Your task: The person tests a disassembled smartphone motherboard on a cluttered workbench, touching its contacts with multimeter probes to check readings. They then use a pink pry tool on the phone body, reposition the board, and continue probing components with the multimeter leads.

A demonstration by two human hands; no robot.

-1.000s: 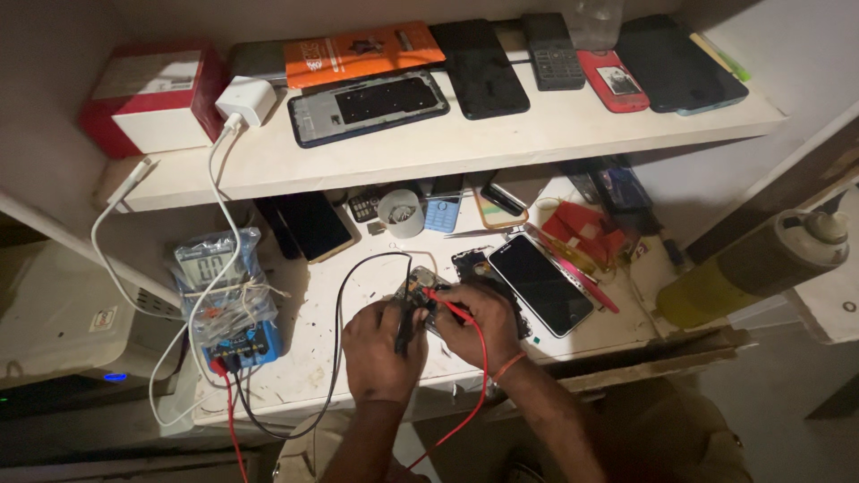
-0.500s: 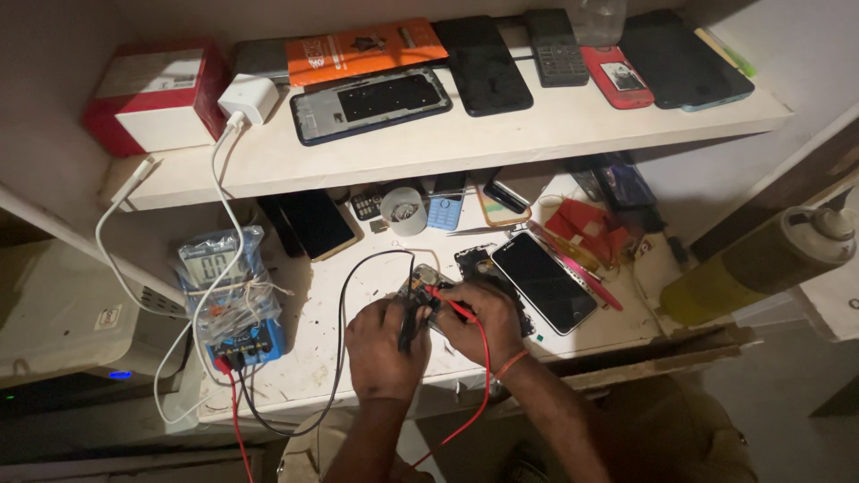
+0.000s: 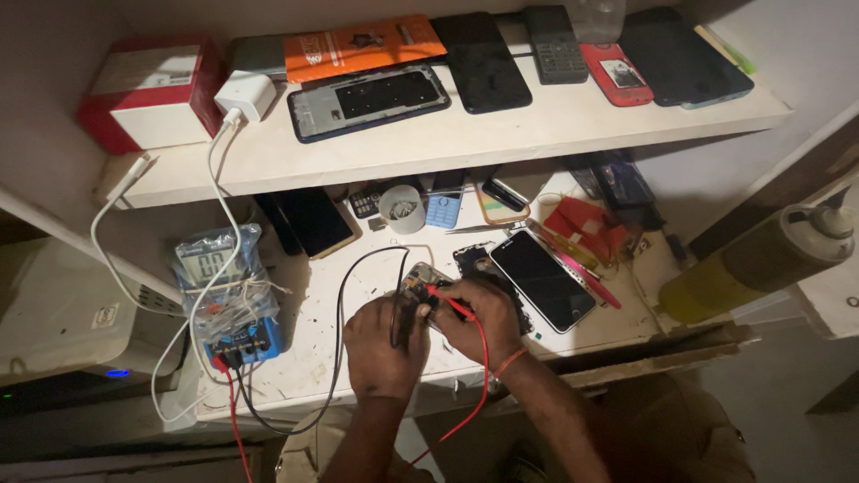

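Observation:
My left hand (image 3: 383,349) grips a black test probe (image 3: 399,324) and presses it down on a small opened phone board (image 3: 419,281) on the white worktop (image 3: 349,295). My right hand (image 3: 479,315) grips a red test probe (image 3: 447,300) whose tip touches the same board. Red and black leads run from the probes to a blue multimeter (image 3: 222,291) wrapped in plastic at the left. An opened phone body (image 3: 474,261) lies partly under my right hand.
A black-screened phone (image 3: 542,278) lies right of my hands, with red tools (image 3: 586,228) behind it. The upper shelf (image 3: 447,143) holds several phones, an orange pack, a white charger (image 3: 243,94) and a red-and-white box (image 3: 148,103). A yellow-green canister (image 3: 761,259) stands at the right.
Both hands stay on the board with the probes. The view has shifted only slightly.

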